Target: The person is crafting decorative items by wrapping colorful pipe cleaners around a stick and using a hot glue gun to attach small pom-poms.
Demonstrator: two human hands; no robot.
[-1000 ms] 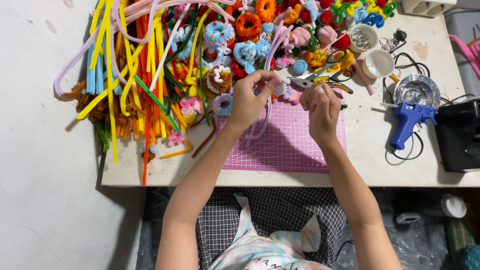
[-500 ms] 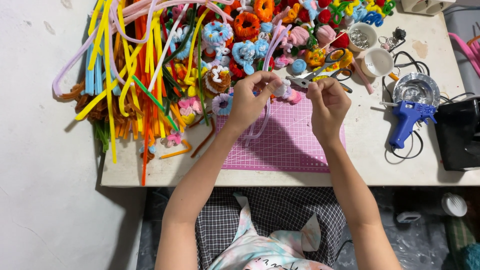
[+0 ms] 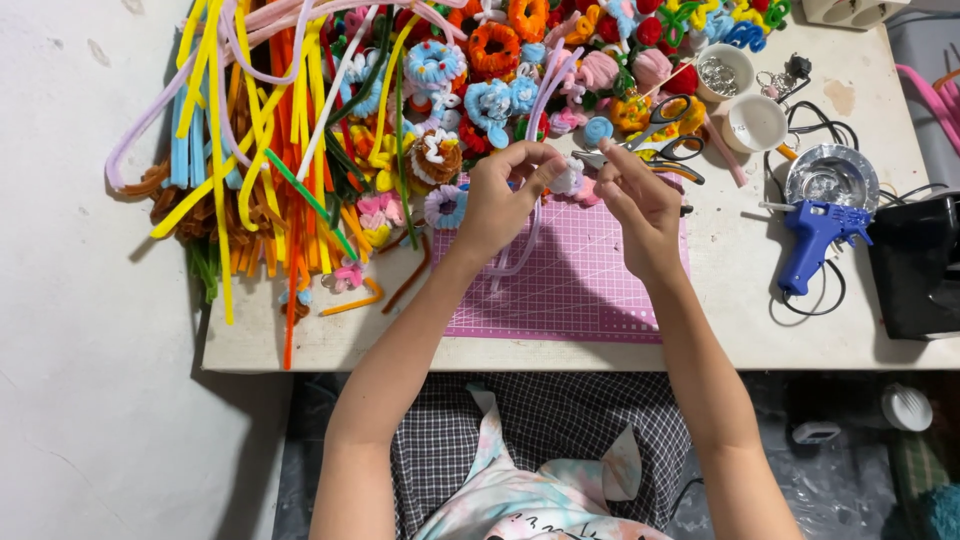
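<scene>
My left hand (image 3: 505,195) and my right hand (image 3: 640,200) are raised together over the pink cutting mat (image 3: 570,285). Between their fingertips they pinch a small pale pink and white pipe-cleaner piece (image 3: 568,178). A lilac pipe cleaner (image 3: 520,255) hangs from my left hand in a loop down onto the mat. Both hands have their fingers closed on the piece.
A heap of long coloured pipe cleaners (image 3: 270,130) covers the table's left. Finished fuzzy flowers and rings (image 3: 500,70) lie behind the mat. Scissors (image 3: 655,135), two white cups (image 3: 755,120), a blue glue gun (image 3: 815,240), a glass dish (image 3: 830,180) and a black box (image 3: 920,265) stand right.
Both hands stay over the mat, working the small piece. My right hand's fingers have shifted closer to my left hand.
</scene>
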